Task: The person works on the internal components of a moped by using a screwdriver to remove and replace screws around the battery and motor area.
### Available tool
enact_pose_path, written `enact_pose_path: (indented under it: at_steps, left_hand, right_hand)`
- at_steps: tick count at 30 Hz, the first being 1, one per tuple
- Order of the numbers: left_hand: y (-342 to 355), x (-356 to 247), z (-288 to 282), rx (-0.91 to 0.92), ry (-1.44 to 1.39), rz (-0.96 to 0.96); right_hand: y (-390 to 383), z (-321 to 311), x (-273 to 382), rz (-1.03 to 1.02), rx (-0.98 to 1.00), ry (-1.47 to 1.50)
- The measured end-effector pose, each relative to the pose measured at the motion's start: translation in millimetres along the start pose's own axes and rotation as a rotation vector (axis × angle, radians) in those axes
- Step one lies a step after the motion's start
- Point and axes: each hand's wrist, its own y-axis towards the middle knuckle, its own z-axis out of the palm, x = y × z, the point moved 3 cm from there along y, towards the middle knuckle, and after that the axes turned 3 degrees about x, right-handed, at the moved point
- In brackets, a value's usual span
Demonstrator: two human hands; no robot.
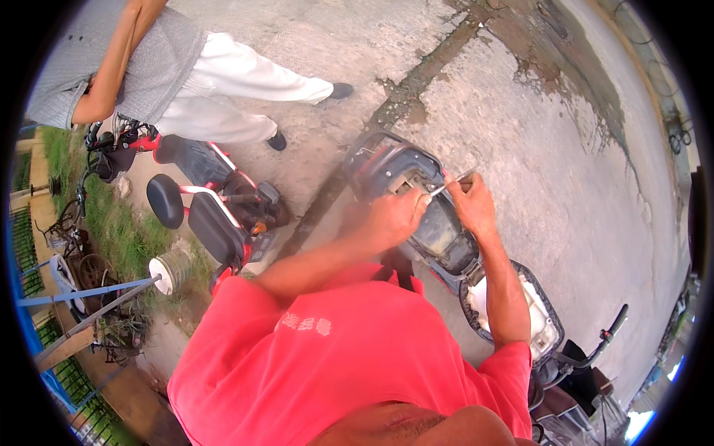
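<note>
L hand (400, 215) & R hand (473, 204) both closed, gripping thin silvery rod-shaped tool (440, 189), slantwise over dark-grey plastic scooter body (439, 232). Black-rimmed, white-lined seat (544, 316) adjoins body, underside up; person in grey top & white trousers (167, 74) upper L.

We are outdoors, on worn, stained concrete paving (550, 171) edged by a grass strip (141, 223) and a barred fence (24, 249). A red scooter (212, 221) and a dark scooter (439, 232) stand here; probably a roadside or yard, though the bent rim leaves us unsure.
</note>
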Motion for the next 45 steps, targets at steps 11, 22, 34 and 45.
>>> enact_pose_path:
  at_steps: [11,22,34,45]
  left_hand:
    - [24,36,-41,0.049,-0.337,0.127]
    - [101,22,-39,0.195,-0.406,0.263]
    - [184,-16,60,1.166,-0.688,-0.02]
    - [198,-24,30,1.078,-0.936,0.011]
  right_hand:
    - [15,-4,44,-0.35,0.236,-0.523]
    - [10,29,17,-1.172,-0.005,-0.53]
    - [-2,58,-9,-1.146,-0.269,-0.384]
    - [-82,36,-14,-0.713,-0.561,-0.207]
